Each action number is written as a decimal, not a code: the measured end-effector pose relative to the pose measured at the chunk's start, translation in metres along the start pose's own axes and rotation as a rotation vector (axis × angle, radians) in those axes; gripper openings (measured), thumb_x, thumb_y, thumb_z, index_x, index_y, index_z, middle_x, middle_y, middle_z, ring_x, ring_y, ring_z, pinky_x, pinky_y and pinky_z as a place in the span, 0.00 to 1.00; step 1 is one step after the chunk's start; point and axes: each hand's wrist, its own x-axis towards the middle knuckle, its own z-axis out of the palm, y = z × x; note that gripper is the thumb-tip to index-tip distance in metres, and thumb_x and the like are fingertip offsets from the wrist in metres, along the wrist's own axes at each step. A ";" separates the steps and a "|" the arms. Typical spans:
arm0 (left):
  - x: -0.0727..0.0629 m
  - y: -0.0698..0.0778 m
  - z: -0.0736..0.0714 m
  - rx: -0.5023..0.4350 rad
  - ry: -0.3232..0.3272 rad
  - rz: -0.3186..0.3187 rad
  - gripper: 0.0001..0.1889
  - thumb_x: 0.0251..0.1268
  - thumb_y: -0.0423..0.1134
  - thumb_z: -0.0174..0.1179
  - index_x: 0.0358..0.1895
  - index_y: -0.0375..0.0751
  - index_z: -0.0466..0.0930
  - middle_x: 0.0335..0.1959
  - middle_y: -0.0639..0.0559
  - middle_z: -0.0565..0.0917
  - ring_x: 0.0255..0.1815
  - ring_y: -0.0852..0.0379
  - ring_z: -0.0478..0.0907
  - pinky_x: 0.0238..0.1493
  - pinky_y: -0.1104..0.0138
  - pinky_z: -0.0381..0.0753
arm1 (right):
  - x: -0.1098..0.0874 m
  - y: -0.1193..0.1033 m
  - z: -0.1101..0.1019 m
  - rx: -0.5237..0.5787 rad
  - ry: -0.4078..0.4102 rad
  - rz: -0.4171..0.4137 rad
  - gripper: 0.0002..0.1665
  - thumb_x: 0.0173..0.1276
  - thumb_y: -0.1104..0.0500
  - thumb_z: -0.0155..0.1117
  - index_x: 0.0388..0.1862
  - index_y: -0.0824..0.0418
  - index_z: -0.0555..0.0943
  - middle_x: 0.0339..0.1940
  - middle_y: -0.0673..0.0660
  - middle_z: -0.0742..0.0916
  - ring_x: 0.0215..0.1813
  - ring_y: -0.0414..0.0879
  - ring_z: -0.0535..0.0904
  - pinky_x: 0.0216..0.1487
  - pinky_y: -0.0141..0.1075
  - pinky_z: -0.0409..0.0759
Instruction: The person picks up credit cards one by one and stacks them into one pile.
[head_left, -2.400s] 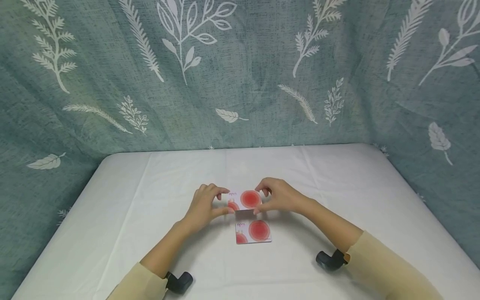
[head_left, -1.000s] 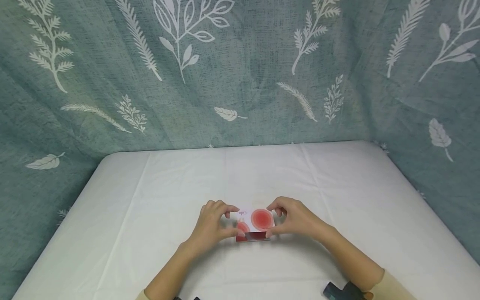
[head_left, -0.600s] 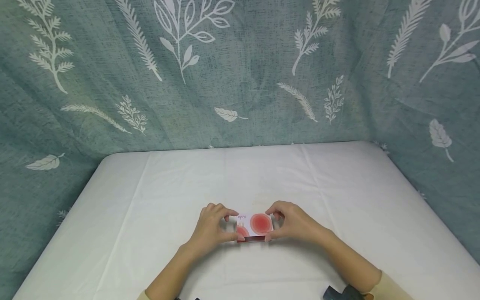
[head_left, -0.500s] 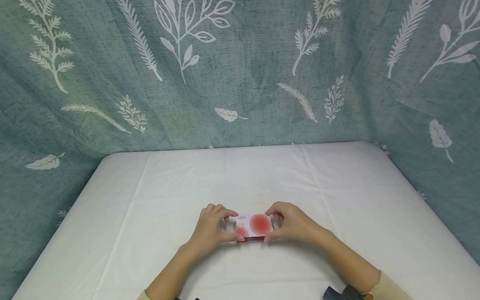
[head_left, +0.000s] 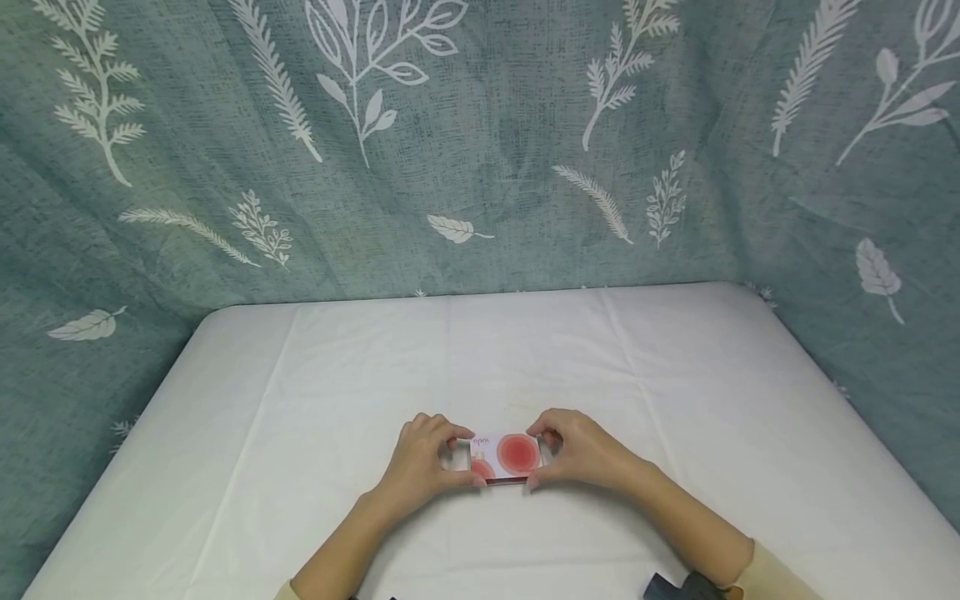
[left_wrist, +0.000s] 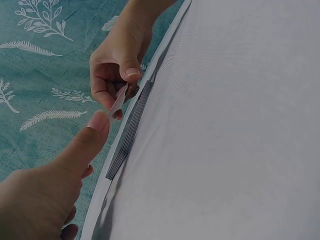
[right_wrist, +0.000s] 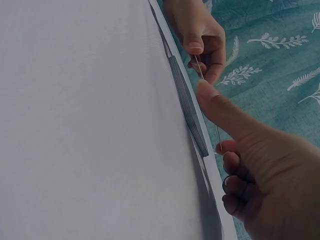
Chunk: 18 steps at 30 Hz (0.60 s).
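Note:
A thin white card (head_left: 504, 455) with red circles is held flat between my two hands. My left hand (head_left: 422, 460) pinches its left end between thumb and fingers. At the other end, the thumb and fingers of my right hand (head_left: 583, 447) pinch it likewise. Directly below lies a stack of cards (left_wrist: 131, 131), whose layered edge shows in both wrist views. From the head view the held card hides nearly all of the stack except a dark strip at its near side. A gap separates card and stack in the wrist views.
A white cloth (head_left: 360, 358) covers the table around the hands. Behind and beside it hangs a green curtain (head_left: 510, 208) with white leaf prints. A black wrist camera (head_left: 682, 587) sits by the right sleeve (head_left: 776, 575).
Both hands have brought the card nearer to me, from behind the stack to right above it. Over the last half second it has sunk slightly, narrowing the visible strip of stack.

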 end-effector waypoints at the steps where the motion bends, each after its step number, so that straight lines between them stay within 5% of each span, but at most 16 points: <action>1: 0.000 0.000 0.001 0.004 0.001 0.002 0.30 0.32 0.57 0.75 0.44 0.48 0.82 0.28 0.61 0.73 0.35 0.65 0.59 0.41 0.68 0.61 | 0.000 0.001 0.001 -0.002 0.000 0.000 0.35 0.35 0.42 0.81 0.40 0.58 0.81 0.26 0.47 0.75 0.31 0.38 0.68 0.33 0.28 0.71; 18: -0.004 -0.006 0.007 0.043 -0.009 0.001 0.30 0.29 0.57 0.75 0.42 0.48 0.82 0.27 0.63 0.71 0.35 0.65 0.60 0.41 0.68 0.62 | -0.002 0.006 0.007 -0.060 0.015 -0.103 0.38 0.36 0.39 0.79 0.42 0.60 0.81 0.27 0.46 0.74 0.32 0.37 0.68 0.33 0.27 0.70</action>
